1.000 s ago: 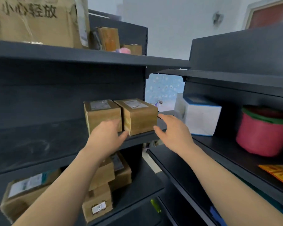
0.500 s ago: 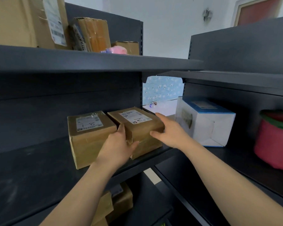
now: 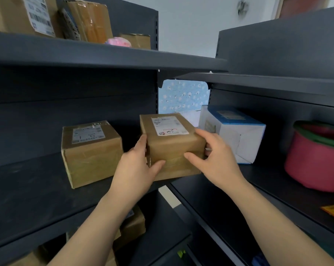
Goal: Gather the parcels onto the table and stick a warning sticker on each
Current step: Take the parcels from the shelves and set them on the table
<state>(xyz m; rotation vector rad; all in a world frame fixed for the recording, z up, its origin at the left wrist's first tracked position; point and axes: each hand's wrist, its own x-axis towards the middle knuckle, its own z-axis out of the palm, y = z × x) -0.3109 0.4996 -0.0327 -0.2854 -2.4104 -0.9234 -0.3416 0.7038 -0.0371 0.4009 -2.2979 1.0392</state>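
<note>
Both hands grip one brown parcel (image 3: 172, 148) near the middle of the view. The left hand (image 3: 137, 167) clasps its left side from seven o'clock, thumb laid across the taped front face and fingers up along the side. The right hand (image 3: 216, 162) clasps the right side from four o'clock, thumb on the front and fingers curled round the far edge. The parcel has a white label on top and sits level at the right end of a dark shelf (image 3: 37, 189) – whether its base touches the board cannot be told.

At nine o'clock from it, apart from the left hand, a second parcel (image 3: 91, 152) stands on the same shelf, also labelled on top. At three o'clock, just behind the right hand, a white box (image 3: 237, 135) with a blue top stands on the neighbouring rack, and further out at three o'clock is a pink tub (image 3: 316, 160) with a green rim. At eleven o'clock, on the board above, are several cartons (image 3: 85, 18) – one bears a barcode label. At six o'clock, below the left forearm, more brown boxes (image 3: 133, 225) lie on a lower board.
</note>
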